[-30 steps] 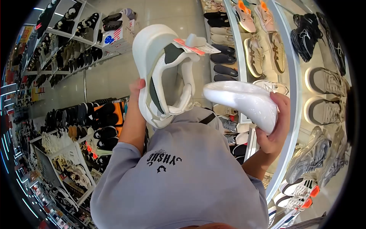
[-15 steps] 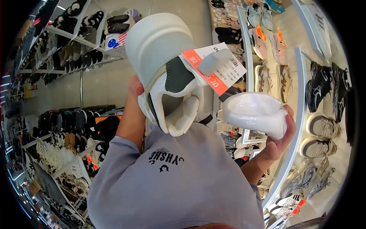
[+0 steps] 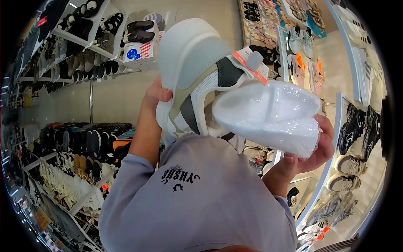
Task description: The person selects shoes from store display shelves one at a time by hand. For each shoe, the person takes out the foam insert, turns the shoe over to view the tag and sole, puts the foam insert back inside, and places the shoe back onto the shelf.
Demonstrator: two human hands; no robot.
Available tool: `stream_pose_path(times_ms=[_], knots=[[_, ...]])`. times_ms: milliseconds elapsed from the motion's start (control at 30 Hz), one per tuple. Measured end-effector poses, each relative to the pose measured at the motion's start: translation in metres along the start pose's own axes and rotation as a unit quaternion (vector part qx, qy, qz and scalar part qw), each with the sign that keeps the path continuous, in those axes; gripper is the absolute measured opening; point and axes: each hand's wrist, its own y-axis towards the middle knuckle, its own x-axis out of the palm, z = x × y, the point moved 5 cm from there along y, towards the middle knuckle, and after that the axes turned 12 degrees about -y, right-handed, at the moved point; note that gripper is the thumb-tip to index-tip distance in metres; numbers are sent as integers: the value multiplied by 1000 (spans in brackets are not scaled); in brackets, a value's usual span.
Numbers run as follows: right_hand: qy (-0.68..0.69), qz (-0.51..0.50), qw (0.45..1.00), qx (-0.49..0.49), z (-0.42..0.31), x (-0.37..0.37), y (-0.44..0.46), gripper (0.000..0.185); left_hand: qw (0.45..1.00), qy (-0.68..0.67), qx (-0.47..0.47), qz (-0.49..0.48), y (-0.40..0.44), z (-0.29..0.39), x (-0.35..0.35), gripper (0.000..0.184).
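On the left, my left hand (image 3: 158, 94) grips a white and grey sneaker (image 3: 195, 59) with dark green panels, sole side toward the upper left. A red and white price tag (image 3: 257, 69) hangs from the sneaker's upper and is partly covered by a small grey blob. My right hand (image 3: 321, 145) is closed around the wide end of a white, shoe-shaped filler in clear plastic wrap (image 3: 268, 111). The filler's rounded tip lies at the sneaker's collar opening. Whether the tip is inside cannot be made out.
White racks of dark shoes (image 3: 86, 59) stand at the left, with a shoe box (image 3: 138, 54) at their end. To the right, shelves hold sneakers, including a pair with orange linings (image 3: 299, 69) and black ones (image 3: 352, 128). Slippers (image 3: 79, 143) hang lower left.
My right hand has brought the wrapped filler leftward, and its tip now meets the sneaker's opening. The sneaker has shifted slightly right and tilted, and its tag has turned.
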Motion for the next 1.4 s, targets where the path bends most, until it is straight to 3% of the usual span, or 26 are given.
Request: stream_pose_path(times_ms=[33,133,267,400,467,533,567,700,800,833,933,967,1100,1200,1400], knots=[[3,0,1000,-8,0,6,1,61,1000,5,-8,10,4,1,-4,88],[-37,-137,985,-98,5,34,17,59,997,30,-46,47,22,2,0,89],[24,-146,989,-17,33,70,32,63,995,-12,-54,82,50,1,-2,83],[69,-209,975,-23,60,103,68,47,991,50,-94,81,86,7,-6,78],[95,-355,928,57,82,129,79,30,988,87,-80,100,112,3,2,79],[1,-455,891,-8,115,146,82,35,972,214,-44,83,144,8,3,80],[44,-365,929,-44,130,155,88,43,963,258,-32,77,160,12,2,81],[-51,-526,848,42,156,161,140,52,967,205,-56,140,209,18,-11,77],[-25,-529,844,90,189,167,167,55,969,181,-48,159,255,24,-18,71],[41,-512,846,145,198,168,178,56,970,182,-41,159,270,25,-21,68],[143,-343,901,223,241,172,195,47,966,170,-17,197,308,28,-27,63],[167,-350,879,277,255,173,197,46,966,171,-10,195,320,27,-33,60],[128,-395,883,220,297,172,213,45,968,169,-37,182,365,17,-41,58],[87,-444,864,220,322,169,229,39,963,175,-70,194,391,12,-48,57],[149,-421,852,273,375,178,239,29,952,172,-140,211,444,4,-74,58]])
